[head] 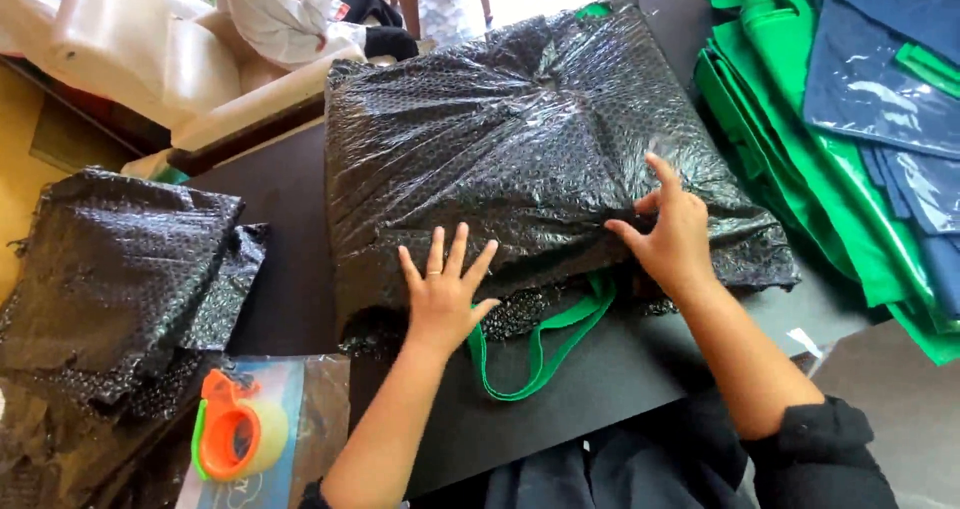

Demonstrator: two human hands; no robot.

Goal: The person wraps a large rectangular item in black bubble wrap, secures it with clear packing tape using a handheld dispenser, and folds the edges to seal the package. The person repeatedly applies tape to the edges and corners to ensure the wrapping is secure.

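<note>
On the dark table (pixel 290 239) right in front of the person there's a big bundle wrapped in black bubble wrap (pixel 530 139), with a green handle loop (pixel 540 354) poking out from under its near edge. Looks to me like the wrapping step is underway, with the near flap getting folded and held. Left hand (pixel 440 294) is flat on that near edge, fingers spread wide, gripping nothing. Right hand (pixel 672 234) sits at the near right corner, thumb and fingers pinching a fold of the wrap. My guess is the next move needs the flap kept tight while tape goes on; the orange tape dispenser (pixel 232 434) sits down left, well apart from the left hand. Spare black wrap sheets (pixel 110 269) are stacked left, green and blue bags (pixel 850 129) on the right
</note>
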